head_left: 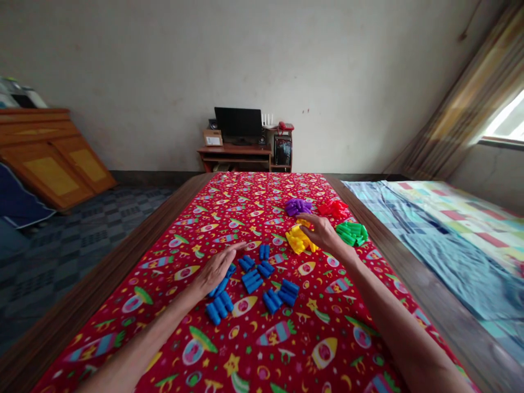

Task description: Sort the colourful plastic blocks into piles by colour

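Observation:
Blue plastic pieces (252, 281), shaped like short tubes joined side by side, lie scattered on the red rocket-print cloth (295, 349). My left hand (216, 270) is open and flat at their left edge, fingers together and stretched out, partly covering a few of them. Over the pile of yellow pieces (298, 241) my right hand (324, 232) reaches with thumb and fingers apart; it seems to hold nothing. A purple pile (298, 207) lies just beyond that hand. Red pieces (333, 209) and green pieces (352, 233) are heaped to its right.
The cloth covers a long wooden table (368, 221). To the right is a bed with patterned sheets (450, 262). A desk (235, 155) with a monitor (238, 123) stands by the far wall, and a wooden cabinet (53, 158) is at the left.

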A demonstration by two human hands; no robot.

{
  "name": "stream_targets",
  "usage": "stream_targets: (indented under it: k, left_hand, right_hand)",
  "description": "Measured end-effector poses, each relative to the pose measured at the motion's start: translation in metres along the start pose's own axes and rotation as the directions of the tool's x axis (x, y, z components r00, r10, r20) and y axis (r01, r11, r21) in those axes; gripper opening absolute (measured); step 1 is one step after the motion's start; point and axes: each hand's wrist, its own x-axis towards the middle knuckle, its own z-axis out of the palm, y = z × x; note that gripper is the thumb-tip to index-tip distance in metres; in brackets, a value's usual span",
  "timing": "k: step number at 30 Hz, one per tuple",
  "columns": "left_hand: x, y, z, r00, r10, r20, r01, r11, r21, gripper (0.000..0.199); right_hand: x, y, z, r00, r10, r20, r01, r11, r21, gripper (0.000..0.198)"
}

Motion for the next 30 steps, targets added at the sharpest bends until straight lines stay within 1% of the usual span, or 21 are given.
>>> stream_targets:
  k: [3,5,8,11,15,18,20,23,25,26,28,30]
  left_hand:
    - [0.001,-0.002,0.0,1.0,0.013,-0.018,-0.013,1.0,0.003,0.057]
    - [0.001,-0.001,0.0,0.999,0.023,-0.027,-0.023,0.999,0.025,0.055]
    - [0.001,0.002,-0.001,0.999,0.033,-0.025,-0.031,0.998,0.061,0.052]
    - [0.001,0.005,-0.002,0.998,0.053,-0.029,-0.05,0.995,0.087,0.05]
    - [0.002,0.005,-0.002,0.998,0.056,-0.023,-0.054,0.994,0.09,0.05]
    - [0.002,0.004,-0.002,0.999,0.052,-0.009,-0.051,0.996,0.077,0.051]
    - [0.002,0.004,-0.002,0.999,0.053,-0.012,-0.052,0.995,0.088,0.053]
    - [0.003,0.003,-0.002,0.997,0.071,-0.02,-0.068,0.99,0.126,0.054]
    - [0.003,0.002,-0.002,0.996,0.09,-0.015,-0.087,0.985,0.146,0.054]
    - [0.003,0.002,-0.002,0.995,0.102,-0.011,-0.099,0.983,0.154,0.053]
    - [0.004,0.0,-0.002,0.992,0.122,-0.006,-0.119,0.978,0.17,0.052]
    - [0.004,-0.002,-0.001,0.991,0.136,-0.011,-0.131,0.974,0.184,0.051]
  right_hand:
    - [-0.002,0.007,0.007,0.988,-0.128,0.092,0.129,0.992,-0.005,0.027]
    - [-0.004,0.01,0.011,0.974,-0.179,0.137,0.184,0.983,-0.023,0.028]
    - [-0.006,0.012,0.013,0.979,-0.162,0.125,0.17,0.984,-0.057,0.033]
    - [-0.005,0.009,0.008,0.985,-0.141,0.098,0.147,0.988,-0.057,0.033]
    - [0.0,-0.005,-0.005,0.985,-0.148,0.083,0.15,0.988,-0.018,0.031]
    - [0.001,-0.02,-0.008,0.977,-0.189,0.099,0.193,0.981,-0.027,0.03]
    - [-0.001,-0.033,-0.002,0.958,-0.238,0.162,0.252,0.965,-0.067,0.029]
    - [-0.006,-0.048,0.02,0.898,-0.303,0.318,0.359,0.924,-0.133,0.021]
    - [-0.01,-0.052,0.034,0.856,-0.305,0.417,0.395,0.907,-0.147,0.015]
    - [-0.011,-0.051,0.04,0.845,-0.295,0.446,0.396,0.905,-0.152,0.014]
    - [-0.012,-0.047,0.046,0.842,-0.274,0.464,0.389,0.905,-0.173,0.014]
    - [-0.012,-0.041,0.049,0.847,-0.276,0.454,0.398,0.896,-0.196,0.016]
